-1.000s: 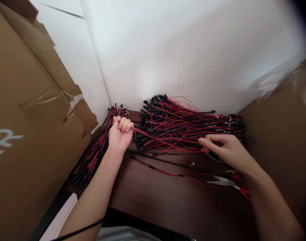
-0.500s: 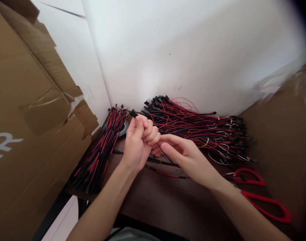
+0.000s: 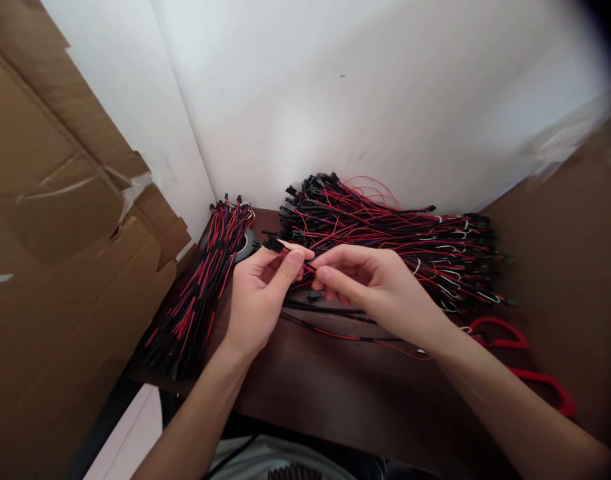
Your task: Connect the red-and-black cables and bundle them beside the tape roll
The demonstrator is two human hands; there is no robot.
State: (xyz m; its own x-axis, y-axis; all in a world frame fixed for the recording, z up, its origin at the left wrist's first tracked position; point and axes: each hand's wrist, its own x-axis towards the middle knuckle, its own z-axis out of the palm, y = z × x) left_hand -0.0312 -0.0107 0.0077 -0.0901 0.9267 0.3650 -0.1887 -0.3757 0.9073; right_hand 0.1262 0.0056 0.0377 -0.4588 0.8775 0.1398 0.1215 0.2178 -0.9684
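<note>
My left hand (image 3: 259, 300) pinches a red-and-black wire lead (image 3: 280, 249) near its black connector end, thumb and forefinger closed on it. My right hand (image 3: 375, 283) meets it from the right, fingertips pinched on the same lead just beside the left thumb. Both hands hover over the dark brown table (image 3: 335, 393). Behind them lies a big loose heap of red and black wire leads (image 3: 385, 233). A straighter bundle of the same leads (image 3: 200, 293) lies to the left of my left hand.
Red-handled scissors (image 3: 525, 367) lie on the table by my right forearm. A few single leads (image 3: 345, 333) lie under my hands. Brown cardboard boxes (image 3: 60, 253) stand close on the left. A white wall (image 3: 360, 100) closes the back.
My right hand came from the heap on the right to join the left. The left hand opened from a fist to a pinch on one lead. The scissors now show uncovered.
</note>
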